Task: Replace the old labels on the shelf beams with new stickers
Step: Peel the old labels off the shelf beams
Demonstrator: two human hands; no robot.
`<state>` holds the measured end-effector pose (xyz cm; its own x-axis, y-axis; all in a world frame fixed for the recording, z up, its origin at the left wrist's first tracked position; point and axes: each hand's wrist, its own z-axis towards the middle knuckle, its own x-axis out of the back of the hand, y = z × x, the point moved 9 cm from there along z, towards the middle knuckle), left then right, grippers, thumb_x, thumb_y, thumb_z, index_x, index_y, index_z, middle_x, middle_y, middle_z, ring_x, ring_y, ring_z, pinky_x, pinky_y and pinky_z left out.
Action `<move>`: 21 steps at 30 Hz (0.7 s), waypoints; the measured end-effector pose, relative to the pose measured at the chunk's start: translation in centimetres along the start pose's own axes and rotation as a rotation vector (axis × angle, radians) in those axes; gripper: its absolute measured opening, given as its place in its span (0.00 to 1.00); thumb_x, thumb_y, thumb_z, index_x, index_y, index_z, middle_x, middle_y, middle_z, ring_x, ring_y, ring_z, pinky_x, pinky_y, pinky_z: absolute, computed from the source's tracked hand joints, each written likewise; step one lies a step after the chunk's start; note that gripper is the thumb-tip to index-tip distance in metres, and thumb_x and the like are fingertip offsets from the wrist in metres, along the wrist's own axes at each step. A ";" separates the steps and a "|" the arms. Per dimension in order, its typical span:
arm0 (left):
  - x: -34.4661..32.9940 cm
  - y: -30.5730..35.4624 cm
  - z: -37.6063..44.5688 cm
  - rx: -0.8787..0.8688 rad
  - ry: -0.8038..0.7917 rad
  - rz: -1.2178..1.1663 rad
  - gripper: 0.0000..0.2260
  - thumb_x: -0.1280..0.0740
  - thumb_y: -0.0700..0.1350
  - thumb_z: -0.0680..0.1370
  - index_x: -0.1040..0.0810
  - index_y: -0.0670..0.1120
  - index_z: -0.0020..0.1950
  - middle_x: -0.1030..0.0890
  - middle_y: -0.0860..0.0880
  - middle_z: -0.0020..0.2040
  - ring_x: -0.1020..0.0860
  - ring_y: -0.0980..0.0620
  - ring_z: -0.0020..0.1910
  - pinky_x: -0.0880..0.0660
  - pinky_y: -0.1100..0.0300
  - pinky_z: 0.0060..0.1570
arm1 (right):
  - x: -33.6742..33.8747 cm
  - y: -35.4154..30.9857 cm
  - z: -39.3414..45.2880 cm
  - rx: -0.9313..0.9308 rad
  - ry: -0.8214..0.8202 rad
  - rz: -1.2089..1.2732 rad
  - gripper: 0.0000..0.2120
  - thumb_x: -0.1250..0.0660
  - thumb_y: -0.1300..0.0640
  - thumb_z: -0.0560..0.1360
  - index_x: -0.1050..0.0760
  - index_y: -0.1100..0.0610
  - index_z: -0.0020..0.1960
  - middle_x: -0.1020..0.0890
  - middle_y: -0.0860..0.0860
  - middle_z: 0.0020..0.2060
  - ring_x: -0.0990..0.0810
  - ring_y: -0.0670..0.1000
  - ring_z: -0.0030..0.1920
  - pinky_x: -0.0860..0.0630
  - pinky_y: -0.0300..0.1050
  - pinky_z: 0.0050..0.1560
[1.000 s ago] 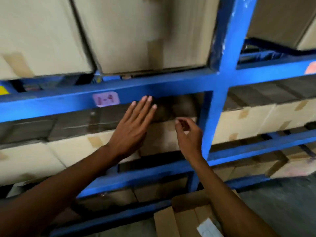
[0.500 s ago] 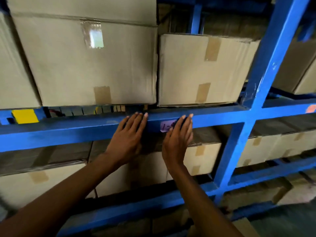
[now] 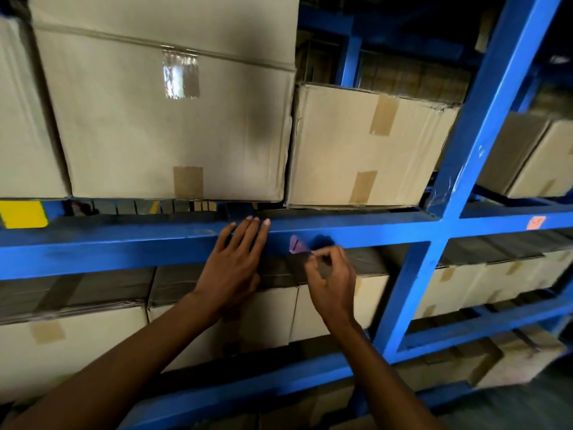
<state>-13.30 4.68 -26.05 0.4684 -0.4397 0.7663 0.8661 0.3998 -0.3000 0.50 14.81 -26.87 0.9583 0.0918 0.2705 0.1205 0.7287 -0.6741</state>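
Note:
A blue shelf beam (image 3: 124, 246) runs across the middle of the view. A small pink label (image 3: 296, 244) sits on its front face, partly peeled and curling away from the metal. My right hand (image 3: 330, 274) pinches the label's lower edge between thumb and fingertips. My left hand (image 3: 237, 262) lies flat against the beam just left of the label, fingers together and pointing up, holding nothing.
Taped cardboard boxes (image 3: 173, 119) fill the shelf above the beam and the shelves below. A blue upright post (image 3: 459, 181) stands to the right. An orange-pink label (image 3: 535, 222) sits on the beam right of the post, and a yellow label (image 3: 23, 214) at far left.
My right hand went from lying flat over the pink label to pinching it and peeling it off the beam. My left hand stays pressed on the beam. The view has risen.

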 end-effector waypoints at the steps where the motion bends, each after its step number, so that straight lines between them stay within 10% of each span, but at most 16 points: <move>1: 0.0 0.0 0.0 0.005 0.014 0.002 0.46 0.24 0.50 0.60 0.42 0.39 0.72 0.29 0.37 0.69 0.35 0.40 0.69 0.44 0.46 0.70 | 0.7 0.4 -0.1 -0.019 0.000 0.040 0.02 0.33 0.60 0.71 0.26 0.56 0.42 0.22 0.52 0.39 0.24 0.49 0.41 0.26 0.40 0.43; 8: 0.1 7.1 1.6 -0.145 0.055 -0.032 0.40 0.30 0.45 0.63 0.40 0.39 0.73 0.40 0.37 0.74 0.48 0.41 0.74 0.50 0.43 0.70 | 8.1 7.2 0.4 -0.283 0.195 0.221 0.07 0.35 0.66 0.70 0.24 0.56 0.39 0.20 0.50 0.35 0.24 0.37 0.35 0.29 0.29 0.39; 14: -2.1 18.9 7.1 -0.234 0.033 -0.079 0.37 0.32 0.45 0.65 0.37 0.38 0.72 0.38 0.37 0.74 0.43 0.39 0.74 0.48 0.43 0.70 | 16.8 18.7 -1.4 -0.463 0.235 0.175 0.09 0.35 0.67 0.71 0.21 0.54 0.39 0.18 0.52 0.35 0.20 0.48 0.38 0.25 0.41 0.44; 21: -5.8 32.0 13.7 -0.259 0.018 -0.059 0.33 0.44 0.45 0.68 0.40 0.38 0.73 0.41 0.36 0.75 0.45 0.38 0.75 0.52 0.43 0.72 | 23.7 31.5 -2.1 -0.507 0.107 0.092 0.09 0.34 0.72 0.69 0.19 0.60 0.42 0.18 0.53 0.36 0.22 0.33 0.34 0.28 0.25 0.40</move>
<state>9.36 31.06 -32.28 0.4166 -0.4717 0.7772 0.9068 0.1552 -0.3919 27.59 38.55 -43.14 0.9888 0.0509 0.1405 0.1192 0.2987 -0.9469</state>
